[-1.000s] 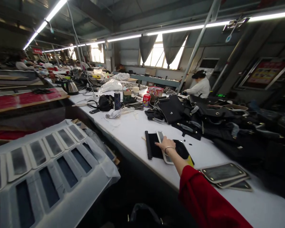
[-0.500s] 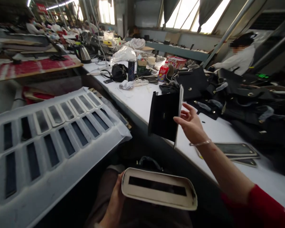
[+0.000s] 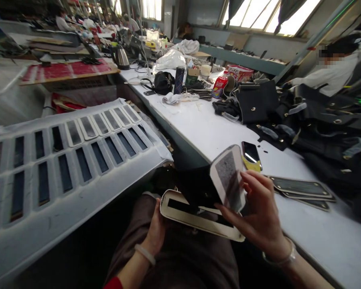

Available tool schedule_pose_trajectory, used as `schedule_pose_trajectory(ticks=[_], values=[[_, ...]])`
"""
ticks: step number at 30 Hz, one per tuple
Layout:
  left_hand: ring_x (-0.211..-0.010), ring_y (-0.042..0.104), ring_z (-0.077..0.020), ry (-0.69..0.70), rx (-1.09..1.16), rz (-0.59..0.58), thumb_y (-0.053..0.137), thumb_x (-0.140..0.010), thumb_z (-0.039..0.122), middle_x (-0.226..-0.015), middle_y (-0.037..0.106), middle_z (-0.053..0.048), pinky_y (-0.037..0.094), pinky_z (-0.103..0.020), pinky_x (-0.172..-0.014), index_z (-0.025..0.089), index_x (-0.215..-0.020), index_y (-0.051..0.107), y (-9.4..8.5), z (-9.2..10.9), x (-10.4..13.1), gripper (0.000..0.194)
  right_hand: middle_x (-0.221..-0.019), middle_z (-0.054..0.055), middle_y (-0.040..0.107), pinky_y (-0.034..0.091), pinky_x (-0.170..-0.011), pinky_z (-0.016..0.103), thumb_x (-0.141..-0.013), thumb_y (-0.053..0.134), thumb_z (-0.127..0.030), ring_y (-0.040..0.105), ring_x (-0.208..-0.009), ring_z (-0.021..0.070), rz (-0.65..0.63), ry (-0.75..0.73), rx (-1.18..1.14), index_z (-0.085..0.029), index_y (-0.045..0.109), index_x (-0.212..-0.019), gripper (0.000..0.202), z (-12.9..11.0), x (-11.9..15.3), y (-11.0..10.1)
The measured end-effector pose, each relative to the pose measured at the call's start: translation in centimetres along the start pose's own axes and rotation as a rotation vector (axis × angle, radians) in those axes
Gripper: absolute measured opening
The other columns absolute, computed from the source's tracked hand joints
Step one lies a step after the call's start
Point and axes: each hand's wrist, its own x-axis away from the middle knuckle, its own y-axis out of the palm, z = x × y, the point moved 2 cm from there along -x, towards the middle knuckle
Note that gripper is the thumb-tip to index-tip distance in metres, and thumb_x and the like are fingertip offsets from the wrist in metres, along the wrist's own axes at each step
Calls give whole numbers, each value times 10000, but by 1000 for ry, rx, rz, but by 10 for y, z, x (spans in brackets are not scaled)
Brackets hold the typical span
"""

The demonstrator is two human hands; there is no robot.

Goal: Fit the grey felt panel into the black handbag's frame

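Head view: the pale oblong piece [image 3: 183, 216] lies above your lap [image 3: 138, 245], slotted face upward, its right half partly covered.
Left hand [image 3: 156, 230]: yours, clamped on the left end of the pale oblong piece.
Grey-centred panel [image 3: 227, 174]: rounded, light-rimmed, tilted above the right part of the oblong piece; a black flap [image 3: 195, 186] spreads leftward from it. Whether flap and oblong piece touch, one cannot tell.
Right hand [image 3: 260, 212]: yours, gripping the grey-centred panel at its right side, thumb low, fingers nearer the rim.
Step in hand: by your pose, apparently bringing panel and flap to the slotted piece.
Next move: would seem to call for a steady left hold while you turn the panel to line up with the slot, flap kept unfolded.
White bench [image 3: 195, 128]: at your right, bearing a phone [image 3: 250, 151] and a stack of dark panels [image 3: 302, 188].
Covered board [image 3: 78, 204]: at your left, with light-framed strips [image 3: 101, 124] in a row.
Background: black bags [image 3: 257, 102] heaped beyond the bench's near stretch; a co-worker in a white sleeve [image 3: 314, 76] farther off.
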Motion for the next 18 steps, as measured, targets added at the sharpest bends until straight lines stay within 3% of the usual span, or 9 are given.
schedule_pose_trajectory(ticks=[9, 14, 18], values=[[-1132, 586, -301, -27, 12, 55, 532, -788, 720, -1155, 701, -71, 462, -398, -946, 213, -1234, 616, 2, 2, 1, 680, -1219, 175, 466, 539, -880, 452, -827, 704, -234, 513, -1122, 294, -85, -238, 330, -157, 411, -1397, 645, -6, 15, -5], [-1153, 575, -299, -23, 20, 58, 551, -768, 730, -1150, 706, -56, 456, -382, -954, 223, -1202, 641, 3, 3, 5, 674, -1266, 201, 431, 605, -763, 412, -904, 560, -192, 551, -1049, 274, -298, -283, 489, -143, 433, -1380, 495, 3, 37, 7], [-1201, 548, -300, -25, 27, 61, 526, -797, 714, -1215, 680, -63, 439, -390, -985, 216, -1247, 612, 0, 0, 3, 676, -1299, 195, 427, 591, -855, 464, -869, 536, -142, 525, -1096, 298, -495, -320, 568, -133, 420, -1406, 550, 2, 40, 18]])
